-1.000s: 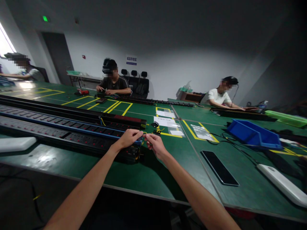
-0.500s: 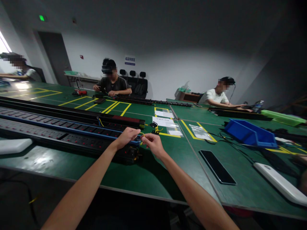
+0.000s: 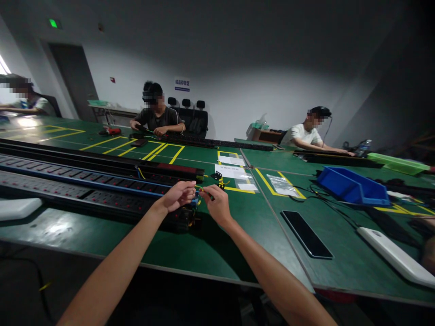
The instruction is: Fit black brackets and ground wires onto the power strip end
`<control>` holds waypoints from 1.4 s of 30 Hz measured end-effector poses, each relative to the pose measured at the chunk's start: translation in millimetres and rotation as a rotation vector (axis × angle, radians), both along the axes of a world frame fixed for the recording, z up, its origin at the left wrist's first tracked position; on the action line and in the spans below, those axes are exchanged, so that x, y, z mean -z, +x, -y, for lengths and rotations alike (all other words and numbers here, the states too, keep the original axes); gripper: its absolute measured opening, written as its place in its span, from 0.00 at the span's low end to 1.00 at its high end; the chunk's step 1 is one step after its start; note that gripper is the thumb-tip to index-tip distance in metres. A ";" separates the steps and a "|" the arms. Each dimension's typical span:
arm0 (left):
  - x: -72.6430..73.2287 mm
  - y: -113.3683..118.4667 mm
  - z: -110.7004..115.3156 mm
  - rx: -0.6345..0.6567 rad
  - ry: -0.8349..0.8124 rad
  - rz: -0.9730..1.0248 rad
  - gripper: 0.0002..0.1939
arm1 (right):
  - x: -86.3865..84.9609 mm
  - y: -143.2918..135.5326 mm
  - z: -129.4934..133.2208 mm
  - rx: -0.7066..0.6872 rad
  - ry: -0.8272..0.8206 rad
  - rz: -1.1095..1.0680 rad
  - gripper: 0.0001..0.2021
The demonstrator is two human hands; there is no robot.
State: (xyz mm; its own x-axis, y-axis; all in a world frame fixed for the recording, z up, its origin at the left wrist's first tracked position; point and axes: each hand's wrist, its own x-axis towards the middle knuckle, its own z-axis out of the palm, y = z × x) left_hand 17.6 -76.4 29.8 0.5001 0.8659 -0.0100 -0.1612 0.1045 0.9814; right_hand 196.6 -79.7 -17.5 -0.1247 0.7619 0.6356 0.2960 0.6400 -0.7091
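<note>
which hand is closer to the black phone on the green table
Right. The right hand is to the left of the black phone, not touching it; the left hand is farther left, beyond the right hand.

Light is dim, darkest at upper right, with a bright window [image 3: 2, 66] far left. Glare whitens patches of the green tabletop [image 3: 204, 260], shadow pools beneath the right hand [image 3: 219, 203], and wide-angle distortion tilts the door [image 3: 70, 77]. The yellow-green wire [image 3: 199, 186] looks soft.
</note>
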 end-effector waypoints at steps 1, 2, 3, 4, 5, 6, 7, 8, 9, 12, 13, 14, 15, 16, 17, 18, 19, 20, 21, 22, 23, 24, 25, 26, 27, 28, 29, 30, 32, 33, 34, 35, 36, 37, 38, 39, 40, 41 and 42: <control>0.1 -0.3 0.3 -0.012 0.022 -0.019 0.29 | -0.1 0.4 0.8 -0.001 0.000 0.005 0.12; 0.3 -0.8 0.5 -0.029 0.051 -0.046 0.28 | -0.4 0.9 1.8 -0.002 -0.001 0.013 0.13; 0.3 -1.5 0.6 -0.050 0.086 -0.082 0.28 | -0.8 1.2 2.9 -0.003 -0.004 0.023 0.14; 0.3 -2.4 0.7 -0.072 0.126 -0.125 0.28 | -1.1 1.4 4.0 -0.005 -0.013 0.031 0.15; 0.3 -3.3 0.6 -0.093 0.168 -0.173 0.29 | -1.2 1.4 5.1 -0.009 -0.028 0.034 0.15; 0.1 -4.2 0.5 -0.114 0.207 -0.219 0.29 | -1.2 1.2 6.0 -0.013 -0.047 0.028 0.16; 0.1 -5.0 0.3 -0.134 0.240 -0.259 0.28 | -1.0 0.8 6.7 -0.017 -0.071 0.014 0.16; 0.1 -5.6 -0.1 -0.151 0.265 -0.287 0.28 | -0.5 0.3 7.1 -0.020 -0.095 -0.006 0.17; 0.4 -5.9 -0.5 -0.167 0.285 -0.305 0.27 | 0.2 -0.3 7.2 -0.026 -0.119 -0.028 0.17; 2.5 -5.9 -2.6 -0.223 0.341 -0.332 0.22 | 2.8 -1.7 5.9 -0.064 -0.184 -0.076 0.18; 3.4 -5.6 -3.4 -0.243 0.361 -0.342 0.21 | 3.4 -1.8 5.2 -0.088 -0.211 -0.085 0.19; 4.3 -5.4 -4.2 -0.260 0.382 -0.350 0.20 | 3.8 -1.8 4.6 -0.120 -0.245 -0.098 0.20; 5.1 -5.2 -4.8 -0.274 0.398 -0.355 0.19 | 3.9 -1.6 4.3 -0.158 -0.290 -0.120 0.20; 5.7 -5.0 -5.3 -0.284 0.411 -0.355 0.19 | 3.6 -1.3 4.2 -0.203 -0.345 -0.152 0.22; 6.2 -4.9 -5.5 -0.288 0.420 -0.352 0.19 | 2.9 -0.9 4.6 -0.253 -0.409 -0.192 0.23; 6.5 -4.9 -5.6 -0.286 0.425 -0.347 0.19 | 1.9 -0.4 5.3 -0.304 -0.476 -0.238 0.24; 6.6 -5.1 -5.5 -0.282 0.426 -0.343 0.19 | 0.6 0.2 6.4 -0.352 -0.541 -0.285 0.25; 6.7 -5.3 -5.2 -0.273 0.423 -0.340 0.19 | -0.9 0.6 7.8 -0.394 -0.601 -0.330 0.26; 6.7 -5.7 -4.8 -0.263 0.419 -0.341 0.19 | -2.4 1.0 9.3 -0.431 -0.653 -0.367 0.26; 6.7 -6.1 -4.3 -0.254 0.417 -0.344 0.19 | -4.0 1.2 10.9 -0.461 -0.697 -0.395 0.26; 6.6 -6.6 -3.7 -0.245 0.418 -0.348 0.19 | -5.4 1.3 12.3 -0.484 -0.734 -0.418 0.26; 6.3 -7.0 -3.1 -0.240 0.421 -0.352 0.19 | -6.6 1.2 13.6 -0.503 -0.763 -0.435 0.25; 6.0 -7.3 -2.4 -0.233 0.422 -0.355 0.19 | -7.5 1.0 14.5 -0.515 -0.785 -0.449 0.25; 5.5 -7.5 -1.6 -0.221 0.419 -0.357 0.19 | -8.2 0.9 15.1 -0.521 -0.798 -0.462 0.25; 4.9 -7.5 -0.9 -0.203 0.410 -0.356 0.18 | -8.5 0.7 15.3 -0.521 -0.805 -0.476 0.25; 4.3 -7.3 -0.1 -0.179 0.397 -0.353 0.18 | -8.6 0.7 15.1 -0.518 -0.808 -0.490 0.24; 3.7 -6.9 0.7 -0.155 0.383 -0.348 0.18 | -8.4 0.9 14.7 -0.512 -0.809 -0.503 0.24; 3.2 -6.4 1.5 -0.132 0.370 -0.341 0.18 | -8.0 1.4 14.0 -0.504 -0.807 -0.514 0.24; 2.4 -5.3 2.8 -0.091 0.347 -0.322 0.19 | -6.9 2.8 12.4 -0.486 -0.797 -0.530 0.24; 2.1 -4.8 3.4 -0.074 0.335 -0.309 0.19 | -6.2 3.7 11.6 -0.479 -0.787 -0.533 0.24; 1.9 -4.5 4.0 -0.058 0.318 -0.295 0.19 | -5.6 4.6 10.9 -0.472 -0.771 -0.531 0.24; 1.9 -4.2 4.4 -0.047 0.297 -0.278 0.19 | -5.0 5.2 10.3 -0.463 -0.751 -0.521 0.24; 1.9 -4.1 4.7 -0.042 0.273 -0.259 0.19 | -4.4 5.6 9.7 -0.453 -0.727 -0.503 0.24; 2.0 -4.1 4.9 -0.043 0.248 -0.239 0.19 | -3.9 5.7 9.1 -0.439 -0.698 -0.478 0.24; 2.2 -4.3 4.9 -0.048 0.223 -0.217 0.19 | -3.3 5.3 8.5 -0.421 -0.663 -0.448 0.24; 2.4 -4.5 4.6 -0.051 0.198 -0.193 0.18 | -2.8 4.6 7.8 -0.395 -0.624 -0.417 0.24; 2.7 -4.8 4.2 -0.051 0.174 -0.168 0.18 | -2.3 3.7 6.9 -0.365 -0.580 -0.383 0.24; 2.9 -5.1 3.7 -0.045 0.150 -0.141 0.18 | -1.7 2.6 5.9 -0.332 -0.532 -0.350 0.25; 3.0 -5.5 3.0 -0.034 0.121 -0.115 0.18 | -1.1 1.6 4.8 -0.298 -0.481 -0.317 0.25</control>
State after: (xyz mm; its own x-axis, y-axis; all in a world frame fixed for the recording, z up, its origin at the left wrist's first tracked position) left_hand 12.1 -79.4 26.7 0.4717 0.8808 0.0401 -0.0486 -0.0194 0.9986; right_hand 198.2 -84.5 -16.5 -0.2375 0.9325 0.2722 -0.1159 0.2510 -0.9610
